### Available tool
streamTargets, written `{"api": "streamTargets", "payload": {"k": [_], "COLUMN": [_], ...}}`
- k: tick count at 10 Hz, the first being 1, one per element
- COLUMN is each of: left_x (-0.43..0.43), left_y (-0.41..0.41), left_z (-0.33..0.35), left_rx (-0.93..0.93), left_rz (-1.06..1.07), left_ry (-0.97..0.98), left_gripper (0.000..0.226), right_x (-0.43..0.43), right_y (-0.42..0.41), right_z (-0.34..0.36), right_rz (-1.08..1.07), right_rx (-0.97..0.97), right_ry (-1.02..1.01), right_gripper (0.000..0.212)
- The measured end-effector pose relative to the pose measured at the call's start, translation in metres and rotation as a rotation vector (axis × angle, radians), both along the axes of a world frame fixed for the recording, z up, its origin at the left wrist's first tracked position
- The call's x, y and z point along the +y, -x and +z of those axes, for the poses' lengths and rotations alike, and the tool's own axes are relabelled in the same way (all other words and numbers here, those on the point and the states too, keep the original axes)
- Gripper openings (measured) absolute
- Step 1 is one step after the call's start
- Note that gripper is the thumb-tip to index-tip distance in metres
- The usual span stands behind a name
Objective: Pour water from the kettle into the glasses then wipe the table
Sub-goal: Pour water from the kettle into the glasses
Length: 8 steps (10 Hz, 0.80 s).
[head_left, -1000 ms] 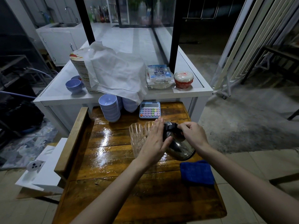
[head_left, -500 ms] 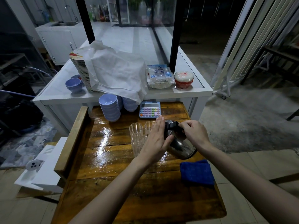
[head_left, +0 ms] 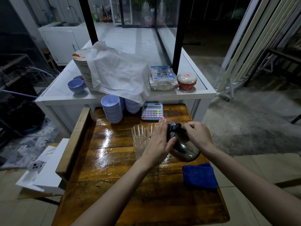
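Observation:
A steel kettle with a black top leans left over the wet wooden table. My right hand grips its black handle at the top. My left hand lies flat against the kettle's left side, fingers straight, thumb under the lid area. Two clear ribbed glasses stand just left of the kettle: one in full sight, the other partly hidden behind my left hand. A folded blue cloth lies near the table's right edge, in front of the kettle.
Stacked lilac bowls and a pastel calculator sit at the table's far end. Behind it stands a white counter with a plate stack under white cloth, a packet and a red-white tub. A raised wooden rail borders the table's left side.
The kettle has tipped slightly more toward the glasses, with both hands staying on it. Everything else is where it was.

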<state>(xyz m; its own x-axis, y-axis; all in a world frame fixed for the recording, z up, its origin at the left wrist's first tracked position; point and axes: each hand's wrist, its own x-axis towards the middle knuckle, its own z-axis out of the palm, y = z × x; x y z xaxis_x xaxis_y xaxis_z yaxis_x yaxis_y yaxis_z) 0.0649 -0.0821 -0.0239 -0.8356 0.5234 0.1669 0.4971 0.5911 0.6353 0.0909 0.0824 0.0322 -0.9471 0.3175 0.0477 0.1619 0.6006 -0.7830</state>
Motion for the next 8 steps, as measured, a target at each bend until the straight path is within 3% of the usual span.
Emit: {"api": "streamTargets", "payload": {"k": [6, 8], "left_x": [0.003, 0.010], "left_y": [-0.001, 0.001], "left_z": [0.004, 0.011], "left_rx": [-0.014, 0.039], "left_rz": [0.005, 0.021], "left_ry": [-0.003, 0.031], "left_gripper": [0.074, 0.074], "right_x": [0.002, 0.009], "right_y": [0.003, 0.004], "right_z": [-0.001, -0.006], "right_rz": [0.017, -0.017], "right_rx": [0.006, -0.008], "right_ry": [0.033, 0.182], "right_gripper": [0.035, 0.035]}}
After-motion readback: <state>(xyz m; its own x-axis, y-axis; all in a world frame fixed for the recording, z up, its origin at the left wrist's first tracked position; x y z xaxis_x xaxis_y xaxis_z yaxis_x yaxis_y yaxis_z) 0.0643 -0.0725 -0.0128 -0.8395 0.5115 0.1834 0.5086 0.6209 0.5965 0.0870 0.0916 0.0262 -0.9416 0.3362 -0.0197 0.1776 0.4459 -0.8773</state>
